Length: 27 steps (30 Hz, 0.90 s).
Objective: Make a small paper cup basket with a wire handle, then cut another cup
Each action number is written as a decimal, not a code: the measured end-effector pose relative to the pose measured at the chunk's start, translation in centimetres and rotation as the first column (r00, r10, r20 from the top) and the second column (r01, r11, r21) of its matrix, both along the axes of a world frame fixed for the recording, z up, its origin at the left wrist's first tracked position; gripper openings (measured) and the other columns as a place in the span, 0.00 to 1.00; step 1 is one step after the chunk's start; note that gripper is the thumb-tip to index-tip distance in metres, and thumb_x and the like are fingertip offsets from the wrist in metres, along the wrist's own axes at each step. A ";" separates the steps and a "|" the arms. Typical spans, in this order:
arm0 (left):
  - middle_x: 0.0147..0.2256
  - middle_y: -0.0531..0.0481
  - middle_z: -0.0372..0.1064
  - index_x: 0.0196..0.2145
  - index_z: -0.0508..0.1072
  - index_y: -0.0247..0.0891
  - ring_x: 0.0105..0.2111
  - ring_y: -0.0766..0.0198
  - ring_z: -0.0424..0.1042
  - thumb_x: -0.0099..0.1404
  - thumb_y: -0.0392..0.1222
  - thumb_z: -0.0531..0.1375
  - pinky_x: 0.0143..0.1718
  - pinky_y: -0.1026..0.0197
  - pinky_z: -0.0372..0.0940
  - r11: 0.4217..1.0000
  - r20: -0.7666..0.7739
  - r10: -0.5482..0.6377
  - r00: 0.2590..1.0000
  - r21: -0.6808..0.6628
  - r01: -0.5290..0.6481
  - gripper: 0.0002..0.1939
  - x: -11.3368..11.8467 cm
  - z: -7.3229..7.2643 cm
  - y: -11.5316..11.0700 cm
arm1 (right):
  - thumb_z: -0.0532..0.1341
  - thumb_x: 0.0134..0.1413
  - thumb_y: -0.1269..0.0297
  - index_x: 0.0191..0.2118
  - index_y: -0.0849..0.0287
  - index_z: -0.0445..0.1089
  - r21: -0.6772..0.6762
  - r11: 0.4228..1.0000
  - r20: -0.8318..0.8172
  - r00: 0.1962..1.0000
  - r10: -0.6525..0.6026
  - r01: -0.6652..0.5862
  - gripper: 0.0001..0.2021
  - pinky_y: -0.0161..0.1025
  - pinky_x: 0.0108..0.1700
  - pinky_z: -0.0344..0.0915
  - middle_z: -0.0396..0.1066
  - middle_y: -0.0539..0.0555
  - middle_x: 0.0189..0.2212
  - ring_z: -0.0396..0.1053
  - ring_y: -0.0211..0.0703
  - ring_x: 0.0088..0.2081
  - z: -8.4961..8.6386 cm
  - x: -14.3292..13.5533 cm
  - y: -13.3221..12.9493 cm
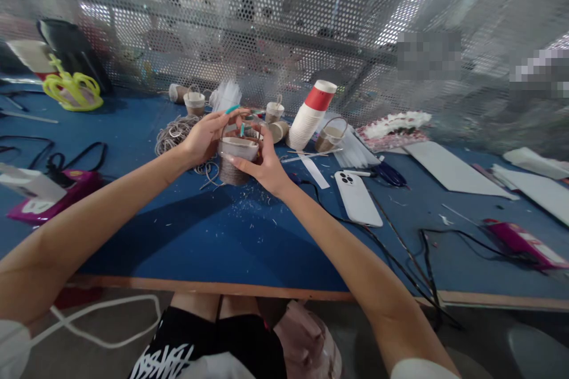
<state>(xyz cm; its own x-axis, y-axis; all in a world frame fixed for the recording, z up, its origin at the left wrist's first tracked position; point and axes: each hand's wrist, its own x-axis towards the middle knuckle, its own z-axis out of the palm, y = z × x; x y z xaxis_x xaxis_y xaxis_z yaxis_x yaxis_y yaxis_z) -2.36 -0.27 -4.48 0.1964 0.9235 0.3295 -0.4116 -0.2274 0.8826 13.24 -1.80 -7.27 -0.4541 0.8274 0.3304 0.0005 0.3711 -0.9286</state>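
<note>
A small basket, made of a white paper cup wrapped in grey-brown twine, stands upright just over the blue table. My right hand grips its side, thumb across the front near the white rim. My left hand is closed at the top of the basket, its fingers bent around the arched handle. Small teal pieces show at my fingertips; whether they are nails or something held, I cannot tell. Behind my left wrist lies a loose coil of twine. White scraps are scattered below the basket.
Beyond my hands stand a leaning stack of paper cups and several twine-wrapped cups, including a handled one. A white phone and black cables lie right. A yellow crown-shaped object sits far left. Perforated metal closes the back.
</note>
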 end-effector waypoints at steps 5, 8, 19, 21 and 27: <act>0.40 0.46 0.74 0.32 0.74 0.33 0.49 0.57 0.73 0.66 0.37 0.51 0.56 0.52 0.66 1.000 0.021 0.021 1.000 -0.007 -0.021 0.11 0.1 -0.2 -0.2 | 0.69 0.40 0.46 0.63 0.48 0.43 0.008 1.000 -0.003 1.000 0.025 -0.025 0.48 0.56 0.63 0.59 0.60 0.60 0.61 0.63 0.54 0.60 0.0 0.0 -0.2; 0.44 0.45 0.74 0.37 0.74 0.32 0.56 0.55 0.68 0.65 0.37 0.53 0.59 0.50 0.64 0.999 0.021 0.054 0.998 -0.001 -0.054 0.11 0.1 -0.3 -0.2 | 0.69 0.40 0.47 0.63 0.49 0.44 0.003 0.999 -0.011 0.999 0.034 -0.034 0.47 0.56 0.64 0.59 0.61 0.60 0.60 0.63 0.53 0.60 0.2 0.0 -0.3; 0.47 0.44 0.73 0.36 0.75 0.32 0.59 0.53 0.65 0.65 0.37 0.53 0.60 0.49 0.62 0.997 0.026 0.071 0.997 -0.015 -0.070 0.11 0.0 -0.8 0.3 | 0.69 0.43 0.48 0.62 0.49 0.47 0.010 0.999 0.016 0.999 0.036 -0.036 0.44 0.56 0.64 0.58 0.61 0.59 0.60 0.62 0.54 0.60 -0.1 0.3 0.0; 0.45 0.46 0.74 0.40 0.75 0.32 0.57 0.54 0.67 0.66 0.36 0.53 0.60 0.50 0.62 0.997 0.033 0.061 0.998 -0.042 -0.060 0.12 0.0 -0.7 0.2 | 0.68 0.44 0.49 0.63 0.49 0.46 0.028 0.999 0.018 0.999 0.045 -0.046 0.43 0.56 0.64 0.58 0.61 0.59 0.59 0.63 0.53 0.59 -0.2 0.3 0.1; 0.48 0.45 0.73 0.38 0.74 0.32 0.58 0.54 0.66 0.65 0.33 0.53 0.62 0.51 0.61 0.993 0.078 0.066 0.995 -0.106 -0.058 0.10 0.0 -0.3 -0.2 | 0.66 0.48 0.50 0.65 0.52 0.42 0.073 0.995 -0.009 0.997 0.072 -0.071 0.44 0.56 0.65 0.55 0.58 0.60 0.62 0.62 0.51 0.60 -0.7 0.2 0.4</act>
